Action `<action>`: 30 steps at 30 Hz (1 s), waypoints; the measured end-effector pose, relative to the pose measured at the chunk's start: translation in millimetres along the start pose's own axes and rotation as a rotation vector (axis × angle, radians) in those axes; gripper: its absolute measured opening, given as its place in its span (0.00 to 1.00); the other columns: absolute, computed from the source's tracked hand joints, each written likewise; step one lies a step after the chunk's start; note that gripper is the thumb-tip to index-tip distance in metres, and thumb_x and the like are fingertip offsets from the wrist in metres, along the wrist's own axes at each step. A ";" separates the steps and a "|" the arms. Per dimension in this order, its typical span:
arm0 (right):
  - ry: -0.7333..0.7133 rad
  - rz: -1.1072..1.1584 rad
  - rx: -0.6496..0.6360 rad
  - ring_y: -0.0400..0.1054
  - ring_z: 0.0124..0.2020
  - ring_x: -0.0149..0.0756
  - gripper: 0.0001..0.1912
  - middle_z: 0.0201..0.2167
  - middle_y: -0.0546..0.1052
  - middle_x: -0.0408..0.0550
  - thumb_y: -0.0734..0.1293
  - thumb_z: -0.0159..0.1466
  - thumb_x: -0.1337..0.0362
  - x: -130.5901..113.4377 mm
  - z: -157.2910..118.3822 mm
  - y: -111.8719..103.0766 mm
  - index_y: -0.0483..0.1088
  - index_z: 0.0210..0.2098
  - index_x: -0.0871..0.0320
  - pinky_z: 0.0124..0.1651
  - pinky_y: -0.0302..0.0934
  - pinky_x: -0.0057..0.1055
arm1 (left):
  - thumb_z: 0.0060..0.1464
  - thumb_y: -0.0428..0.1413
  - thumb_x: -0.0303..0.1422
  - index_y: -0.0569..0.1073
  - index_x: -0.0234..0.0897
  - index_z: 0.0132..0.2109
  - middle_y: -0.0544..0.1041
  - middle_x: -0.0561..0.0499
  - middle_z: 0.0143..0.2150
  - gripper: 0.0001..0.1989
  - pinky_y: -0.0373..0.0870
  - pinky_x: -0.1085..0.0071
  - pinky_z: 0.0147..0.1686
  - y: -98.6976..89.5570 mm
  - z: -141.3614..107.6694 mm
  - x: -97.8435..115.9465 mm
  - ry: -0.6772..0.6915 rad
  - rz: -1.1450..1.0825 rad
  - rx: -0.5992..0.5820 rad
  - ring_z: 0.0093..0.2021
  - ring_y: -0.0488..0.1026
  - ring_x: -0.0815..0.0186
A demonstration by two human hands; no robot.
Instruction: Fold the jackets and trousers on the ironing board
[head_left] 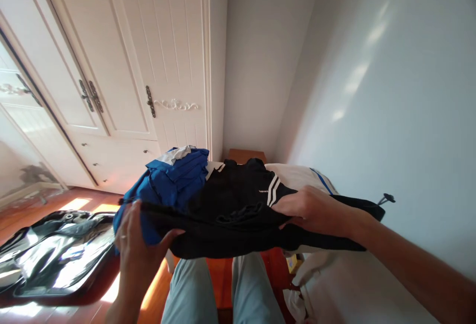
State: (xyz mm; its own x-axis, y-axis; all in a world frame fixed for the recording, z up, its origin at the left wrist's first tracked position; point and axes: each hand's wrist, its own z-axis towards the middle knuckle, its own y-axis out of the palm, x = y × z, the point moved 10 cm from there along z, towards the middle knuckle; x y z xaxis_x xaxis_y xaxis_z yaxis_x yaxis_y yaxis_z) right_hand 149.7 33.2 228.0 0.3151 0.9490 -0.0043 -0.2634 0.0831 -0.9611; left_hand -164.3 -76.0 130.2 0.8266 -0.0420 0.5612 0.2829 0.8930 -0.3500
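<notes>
A black garment (230,235) with two white stripes and small white lettering lies spread across the middle, its near edge lifted toward me. My left hand (139,244) grips its left end, thumb over the fabric. On the right, my right hand (305,207) is closed on the cloth near the stripes. Part of the garment reaches past my right wrist, ending in a drawcord with a toggle (387,198). Behind my left hand is a heap of blue clothing (171,178) with a whitish piece on top.
An open suitcase (63,254) with packed items lies on the wooden floor at left. White wardrobes (130,56) stand behind. A pale wall (409,91) rises at right, beside a white cloth with a blue stripe (297,175). My legs are below the garment.
</notes>
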 end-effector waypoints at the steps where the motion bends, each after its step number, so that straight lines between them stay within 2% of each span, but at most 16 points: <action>1: -0.014 0.105 -0.063 0.73 0.30 0.33 0.08 0.27 0.79 0.42 0.67 0.67 0.63 7.6 6.3 0.8 0.78 0.32 0.54 0.32 0.59 0.26 | 0.49 0.65 0.50 0.67 0.36 0.61 0.71 0.40 0.59 0.38 0.65 0.43 0.61 9.3 13.5 -10.3 -0.079 -0.079 -0.077 0.60 0.69 0.39; 3: 0.003 0.339 -0.133 0.73 0.31 0.33 0.08 0.28 0.80 0.41 0.69 0.65 0.61 28.6 19.2 -1.3 0.79 0.31 0.54 0.36 0.61 0.26 | 0.49 0.64 0.49 0.71 0.37 0.59 0.75 0.43 0.53 0.33 0.74 0.52 0.53 27.5 35.7 -25.3 -0.249 -0.218 -0.186 0.51 0.76 0.47; 5: 0.073 0.511 -0.095 0.73 0.31 0.33 0.08 0.27 0.79 0.40 0.72 0.61 0.59 57.7 32.4 -9.4 0.80 0.29 0.55 0.37 0.63 0.26 | 0.40 0.70 0.45 0.71 0.39 0.60 0.74 0.41 0.54 0.40 0.78 0.58 0.46 45.3 52.6 -31.4 -0.389 -0.332 -0.251 0.49 0.77 0.49; 6: 0.110 0.565 -0.078 0.73 0.31 0.34 0.08 0.27 0.79 0.40 0.73 0.60 0.58 72.2 38.1 -11.5 0.81 0.28 0.55 0.37 0.63 0.26 | 0.35 0.72 0.42 0.71 0.40 0.60 0.74 0.39 0.56 0.44 0.78 0.59 0.44 58.7 56.8 -31.6 -0.455 -0.401 -0.324 0.50 0.77 0.49; 8: 0.189 0.611 -0.083 0.72 0.31 0.35 0.10 0.28 0.79 0.41 0.73 0.58 0.56 98.6 46.7 -8.4 0.81 0.29 0.57 0.36 0.63 0.26 | 0.28 0.74 0.37 0.72 0.39 0.59 0.75 0.37 0.55 0.46 0.78 0.59 0.42 92.5 50.7 -28.6 -0.604 -0.561 -0.565 0.49 0.78 0.48; 10: 0.257 0.622 -0.145 0.72 0.32 0.35 0.12 0.28 0.79 0.42 0.72 0.59 0.55 117.1 50.9 3.3 0.82 0.31 0.58 0.36 0.63 0.26 | 0.28 0.74 0.33 0.75 0.38 0.56 0.78 0.38 0.50 0.42 0.78 0.59 0.42 118.2 32.1 -23.9 -0.722 -0.686 -0.799 0.46 0.79 0.49; 12: 0.289 0.632 -0.200 0.72 0.33 0.36 0.13 0.29 0.79 0.43 0.70 0.60 0.55 127.9 53.2 15.1 0.82 0.32 0.59 0.36 0.63 0.27 | 0.30 0.74 0.33 0.78 0.36 0.51 0.80 0.40 0.45 0.35 0.78 0.61 0.42 128.9 18.3 -26.7 -0.768 -0.725 -0.894 0.44 0.79 0.50; 14: 0.293 0.648 -0.235 0.73 0.33 0.36 0.14 0.29 0.80 0.43 0.70 0.60 0.54 135.0 57.2 23.0 0.81 0.31 0.59 0.36 0.63 0.27 | 0.33 0.73 0.34 0.79 0.35 0.47 0.81 0.42 0.42 0.30 0.78 0.63 0.40 129.5 19.5 -37.7 -0.781 -0.727 -0.825 0.41 0.80 0.52; 16: 0.304 0.664 -0.265 0.73 0.32 0.37 0.15 0.28 0.80 0.44 0.70 0.60 0.53 146.6 65.5 27.6 0.81 0.30 0.59 0.36 0.64 0.28 | 0.34 0.73 0.37 0.78 0.35 0.48 0.82 0.43 0.41 0.31 0.78 0.64 0.37 123.6 39.0 -50.7 -0.779 -0.728 -0.631 0.38 0.80 0.55; 19: 0.366 0.699 -0.361 0.75 0.33 0.40 0.19 0.31 0.82 0.45 0.73 0.56 0.49 184.1 86.9 35.9 0.81 0.33 0.59 0.37 0.66 0.29 | 0.30 0.74 0.40 0.75 0.36 0.51 0.81 0.46 0.40 0.37 0.78 0.63 0.38 118.8 95.5 -57.4 -0.694 -0.704 -0.320 0.37 0.79 0.57; 21: 0.429 0.721 -0.416 0.76 0.36 0.42 0.22 0.34 0.82 0.47 0.76 0.52 0.47 225.3 105.7 44.0 0.81 0.35 0.59 0.38 0.68 0.31 | 0.29 0.73 0.41 0.75 0.37 0.52 0.80 0.48 0.39 0.39 0.78 0.61 0.39 134.6 140.3 -52.6 -0.595 -0.643 -0.242 0.37 0.79 0.58; 23: 0.496 0.734 -0.421 0.77 0.36 0.44 0.25 0.35 0.83 0.48 0.77 0.49 0.45 275.5 126.0 56.3 0.80 0.35 0.58 0.39 0.70 0.32 | 0.32 0.72 0.40 0.74 0.38 0.53 0.79 0.49 0.38 0.37 0.78 0.61 0.38 168.8 179.7 -51.8 -0.532 -0.558 -0.255 0.36 0.79 0.58; 25: 0.558 0.745 -0.425 0.77 0.35 0.45 0.27 0.35 0.83 0.49 0.78 0.46 0.43 324.8 142.6 80.2 0.78 0.35 0.58 0.38 0.70 0.34 | 0.37 0.70 0.38 0.73 0.38 0.53 0.78 0.48 0.38 0.34 0.77 0.62 0.37 212.4 207.4 -60.7 -0.519 -0.473 -0.288 0.36 0.78 0.58; 28: 0.641 0.744 -0.497 0.77 0.36 0.49 0.33 0.36 0.82 0.52 0.79 0.39 0.40 380.6 152.8 143.6 0.78 0.35 0.58 0.38 0.71 0.37 | 0.44 0.67 0.35 0.71 0.36 0.55 0.78 0.44 0.41 0.30 0.76 0.63 0.39 280.2 222.4 -84.2 -0.509 -0.233 -0.393 0.40 0.78 0.56; 30: 0.652 0.712 -0.554 0.77 0.39 0.51 0.35 0.38 0.82 0.53 0.79 0.37 0.39 401.6 150.9 195.0 0.78 0.36 0.58 0.40 0.71 0.38 | 0.48 0.66 0.35 0.70 0.35 0.55 0.78 0.41 0.44 0.28 0.74 0.63 0.42 319.8 217.7 -94.7 -0.419 0.038 -0.522 0.46 0.77 0.53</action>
State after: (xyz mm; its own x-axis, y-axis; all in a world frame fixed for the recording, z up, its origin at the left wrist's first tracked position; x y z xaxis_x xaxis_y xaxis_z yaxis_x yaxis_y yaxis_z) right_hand 87.3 476.4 80.5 0.7156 0.3710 -0.5918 -0.1826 -0.7184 -0.6712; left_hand -258.0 311.1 128.5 0.6116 0.2568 0.7483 0.5429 0.5518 -0.6331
